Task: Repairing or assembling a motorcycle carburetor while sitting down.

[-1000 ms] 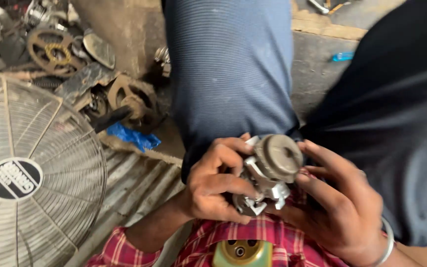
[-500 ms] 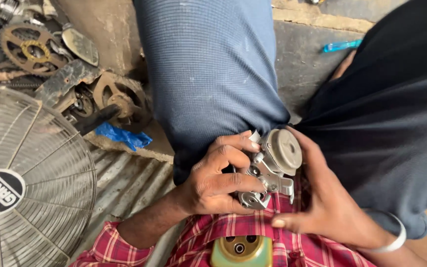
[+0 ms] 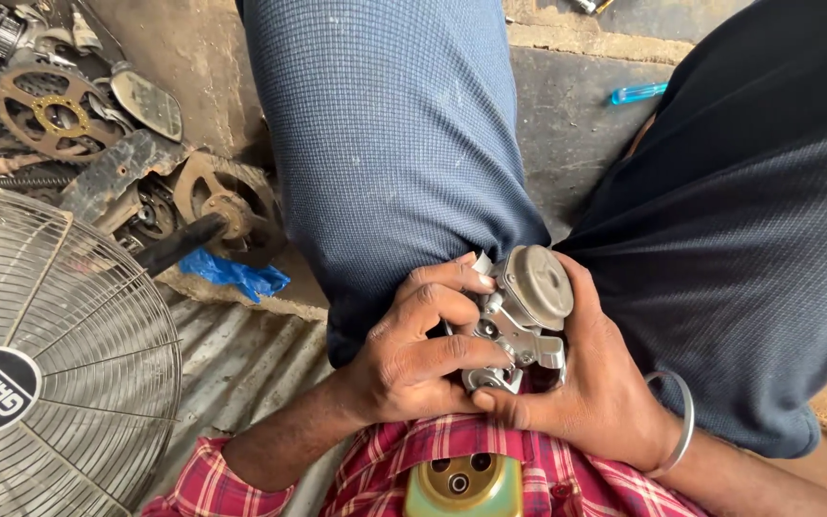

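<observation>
A small grey metal carburetor [image 3: 526, 306] with a round cap sits between both my hands, close to my lap. My left hand [image 3: 413, 354] wraps its left side, fingers curled over the body. My right hand [image 3: 591, 383], with a metal bangle [image 3: 677, 421] on the wrist, cups it from the right and below. My knees in blue-grey [image 3: 385, 144] and dark trousers [image 3: 748, 211] rise on either side. A greenish-yellow metal part [image 3: 461, 486] lies on my red checked shirt below the hands.
A caged fan [image 3: 40, 354] stands at the left. Rusty sprockets [image 3: 45, 110], gears [image 3: 217, 206] and scrap lie on the ground at the upper left, with a blue plastic scrap [image 3: 236, 276]. A blue pen-like object [image 3: 638, 93] lies on the concrete at the upper right.
The view has shifted so the hands sit lower and further right. My right hand has closed in more under the carburetor; the left fingers have shifted on its body.
</observation>
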